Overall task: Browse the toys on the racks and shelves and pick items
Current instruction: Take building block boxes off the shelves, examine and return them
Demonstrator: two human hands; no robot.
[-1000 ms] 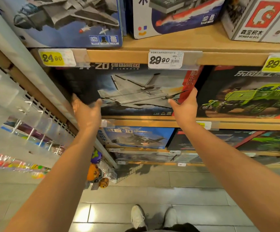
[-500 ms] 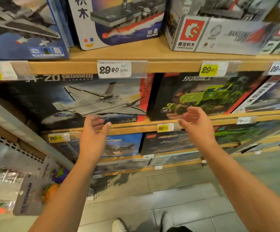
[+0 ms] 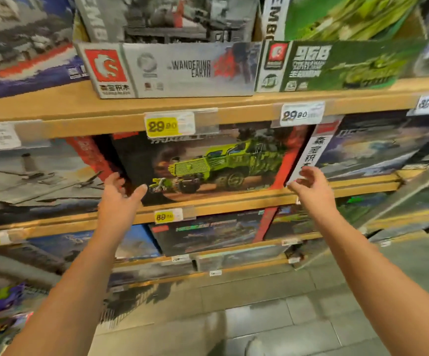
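Black toy box (image 3: 208,163) — green armoured truck, red edges

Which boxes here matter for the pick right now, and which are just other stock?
In play:
- green truck box, between both hands
- left hand, at its left edge
- right hand, at its right edge

Other stock:
- Wandering Earth box, shelf above
- jet box, left neighbour
- yellow price tag

Both bare arms reach forward and up, well apart. The left hand (image 3: 117,195) is spread, thumb out; the right hand (image 3: 312,187) is relaxed, fingers loosely extended.
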